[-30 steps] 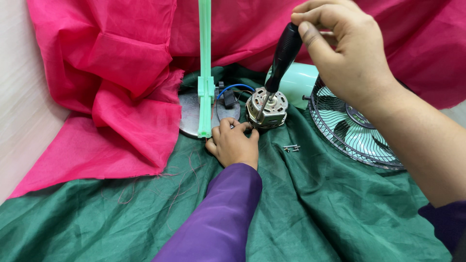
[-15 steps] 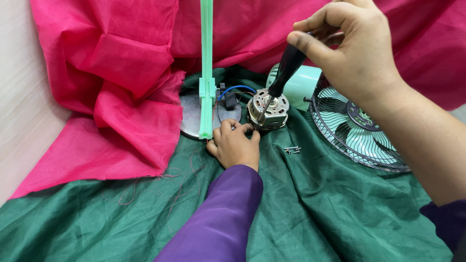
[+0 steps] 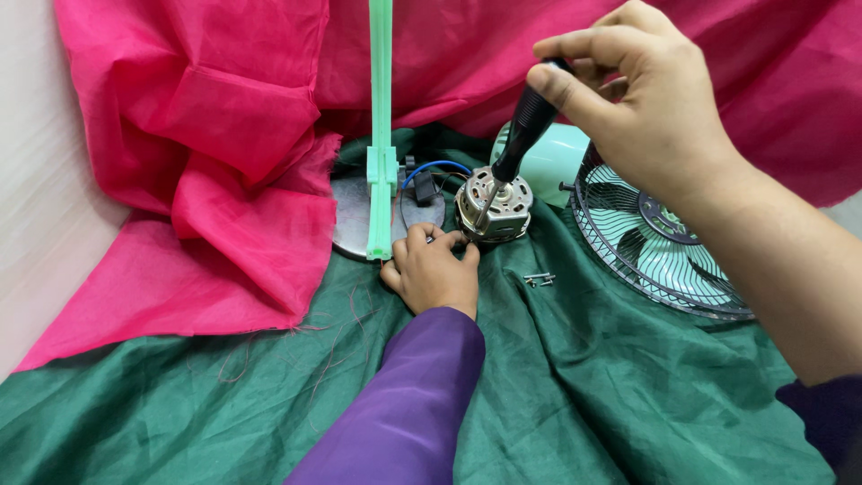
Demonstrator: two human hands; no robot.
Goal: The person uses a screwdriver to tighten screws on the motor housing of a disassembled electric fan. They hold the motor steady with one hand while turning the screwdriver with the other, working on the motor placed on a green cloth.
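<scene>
1. My right hand [image 3: 660, 117] grips a black-handled screwdriver [image 3: 523, 135], tip on the round metal fan motor [image 3: 494, 205].
2. My left hand [image 3: 433, 271] is curled against that motor, on green cloth [image 3: 584, 386].

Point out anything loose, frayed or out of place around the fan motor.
Two small loose screws lie on the green cloth, right of the left hand and apart from the motor. The pink cloth has a frayed edge, with threads trailing onto the green. The fan grille lies detached nearby.
</scene>
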